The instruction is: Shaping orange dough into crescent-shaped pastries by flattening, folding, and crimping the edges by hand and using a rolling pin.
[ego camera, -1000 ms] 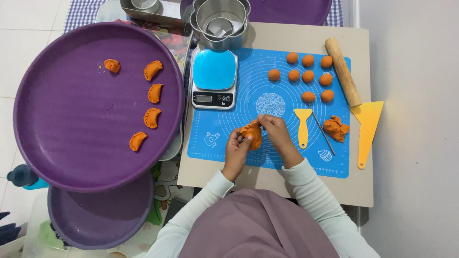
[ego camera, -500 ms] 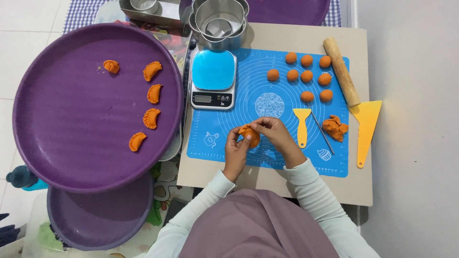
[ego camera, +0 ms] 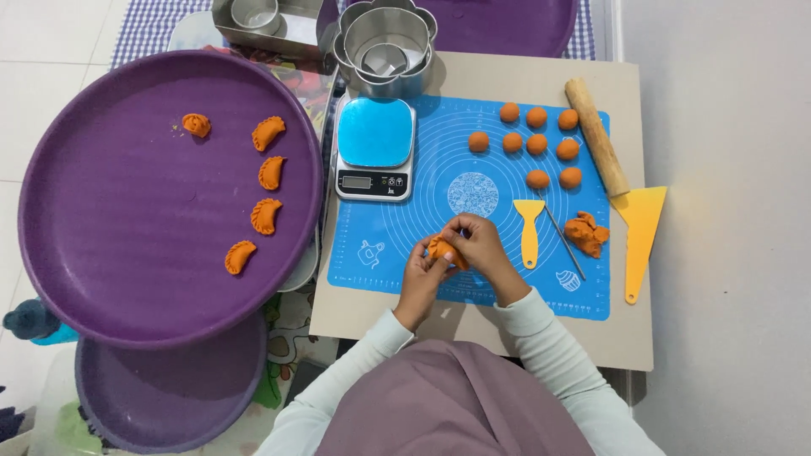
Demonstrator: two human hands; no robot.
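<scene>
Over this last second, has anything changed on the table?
Very little. Both hands, left hand and right hand, keep pinching the same orange dough piece, and their fingers have closed more tightly around it. The dough balls, scale, rolling pin and the folded pastries on the purple tray have not moved.

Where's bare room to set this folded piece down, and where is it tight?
Free: the purple tray, everywhere left of its column of folded pastries, and the blue mat between scale and left hand. Crowded: the mat's right side, with dough balls, spatula and dough scrap.
</scene>
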